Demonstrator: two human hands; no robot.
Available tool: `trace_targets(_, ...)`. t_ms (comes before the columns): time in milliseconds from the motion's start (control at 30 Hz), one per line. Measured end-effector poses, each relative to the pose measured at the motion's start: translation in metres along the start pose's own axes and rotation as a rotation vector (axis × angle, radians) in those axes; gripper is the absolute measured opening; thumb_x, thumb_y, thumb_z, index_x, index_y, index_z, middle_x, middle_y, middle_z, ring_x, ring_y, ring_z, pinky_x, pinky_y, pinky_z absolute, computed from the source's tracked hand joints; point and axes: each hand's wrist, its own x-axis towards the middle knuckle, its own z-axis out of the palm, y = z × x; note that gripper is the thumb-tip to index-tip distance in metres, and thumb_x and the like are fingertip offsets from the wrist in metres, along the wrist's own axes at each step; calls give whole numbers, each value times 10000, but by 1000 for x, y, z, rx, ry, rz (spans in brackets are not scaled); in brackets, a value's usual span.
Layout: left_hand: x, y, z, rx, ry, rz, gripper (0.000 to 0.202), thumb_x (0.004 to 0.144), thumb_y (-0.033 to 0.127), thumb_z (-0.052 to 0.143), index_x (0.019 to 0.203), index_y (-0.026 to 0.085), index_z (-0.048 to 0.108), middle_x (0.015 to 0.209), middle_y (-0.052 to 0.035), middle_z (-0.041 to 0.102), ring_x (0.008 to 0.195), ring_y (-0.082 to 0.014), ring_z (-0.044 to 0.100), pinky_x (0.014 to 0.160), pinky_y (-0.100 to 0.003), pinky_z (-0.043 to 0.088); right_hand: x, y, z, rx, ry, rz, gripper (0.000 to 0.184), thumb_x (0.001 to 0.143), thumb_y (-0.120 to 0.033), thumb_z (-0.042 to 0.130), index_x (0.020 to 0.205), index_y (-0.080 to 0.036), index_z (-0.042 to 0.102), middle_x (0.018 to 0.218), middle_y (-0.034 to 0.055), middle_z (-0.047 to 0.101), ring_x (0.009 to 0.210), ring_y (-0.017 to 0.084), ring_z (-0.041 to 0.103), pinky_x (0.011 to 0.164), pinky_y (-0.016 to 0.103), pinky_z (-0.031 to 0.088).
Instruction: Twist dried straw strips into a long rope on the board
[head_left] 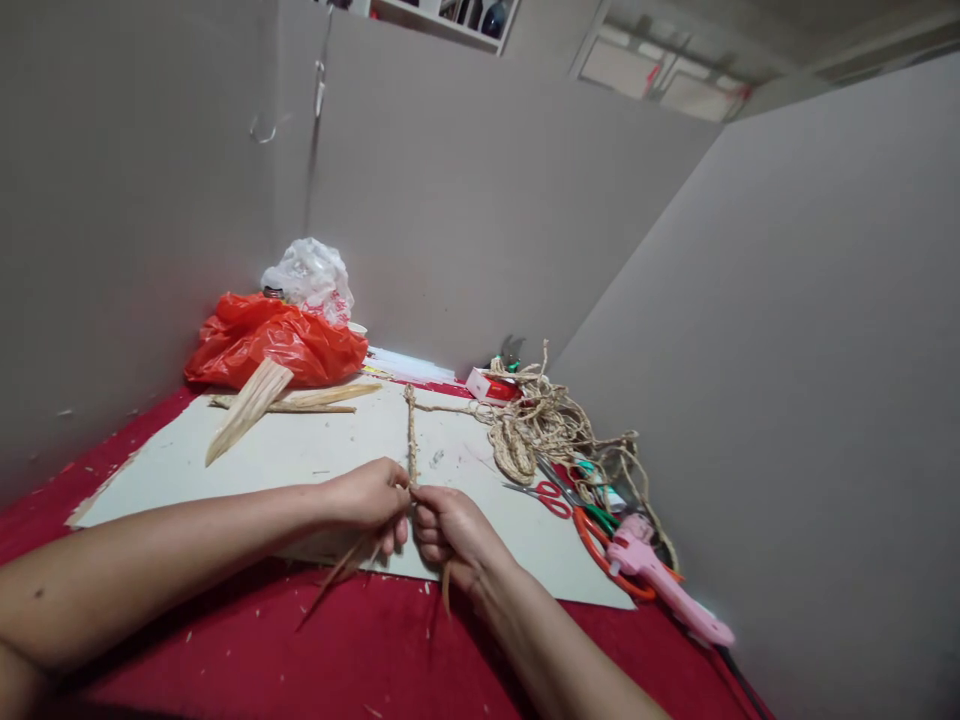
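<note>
Straw braid (pixel 411 430), gripped by left hand (pixel 371 500) and right hand (pixel 450 530), at edge of white board (pixel 300 455), scissors (pixel 551 497) apart

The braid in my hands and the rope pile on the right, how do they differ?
The braid runs in one straight line over the white board; the rope pile lies in tangled loops. The left hand and right hand pinch the braid's near end; no hand touches the rope pile. The braid is a single thin strand; the rope pile is bulky. Both are pale tan twisted fibre.
</note>
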Motion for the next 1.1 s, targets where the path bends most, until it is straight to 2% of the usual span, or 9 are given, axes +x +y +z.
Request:
trace_targets(200,-3,-6,16,60,122,59,122,666,188,454,769,150,506,582,-2,577,450,-121,531,434,-209,372,0,3,1,43,-18,-34,229,660,-221,586,554,-182,387,339,-120,281,285,4,151,323,155,66)
trace_targets(333,0,0,-4,304,273,114,151,640,207,479,712,136,591,560,3,555,527,-118,493,494,-211,339,1,1,-8,89,-90,-16,173,639,-217,618,634,-166,453,369,-139,251,320,-2,97,344,156,28)
trace_targets(433,9,-2,-17,265,435,217,192,650,219,462,746,139,607,586,4,546,553,-111,461,530,-215,331,2,-4,-14,94,-139,-4,184,634,-249,651,711,-142,523,366,-151,211,338,1,69,354,159,14)
trace_targets(600,19,-11,-7,-204,97,54,170,697,319,451,644,163,493,453,41,424,392,-81,326,457,-225,275,4,-9,-18,20,-219,5,210,637,-282,668,701,-131,538,380,-138,248,350,2,69,355,168,9)
trace_targets(667,19,-13,-3,-179,107,52,201,696,337,476,600,160,487,426,57,383,383,-65,267,448,-221,229,5,-10,-21,-45,-240,14,200,651,-288,658,702,-133,543,390,-136,249,350,6,77,357,171,16)
trace_targets(767,19,-15,-4,-8,147,126,229,689,320,494,615,118,574,497,22,489,455,-70,332,486,-220,245,5,-11,-26,-193,-238,1,194,683,-319,637,694,-145,553,383,-129,256,337,20,103,358,187,32)
trace_targets(933,21,-15,-11,91,76,151,282,708,320,473,673,97,642,584,-5,567,525,-81,406,534,-216,292,6,-14,-32,-518,-200,-218,279,735,-388,595,638,-127,606,390,-77,376,368,48,241,397,204,169)
trace_targets(1000,20,-12,-11,57,57,103,262,702,330,486,647,112,620,542,13,524,477,-70,373,494,-216,266,8,-15,-33,-628,-192,-325,258,749,-346,574,631,-121,618,492,-34,498,464,68,352,481,199,266)
trace_targets(1100,17,-8,-10,-15,40,-37,241,692,378,514,614,153,552,428,74,344,369,-55,224,410,-229,151,9,-14,-33,-832,-140,-418,249,788,-291,505,652,-124,630,566,-10,557,532,97,412,531,211,301)
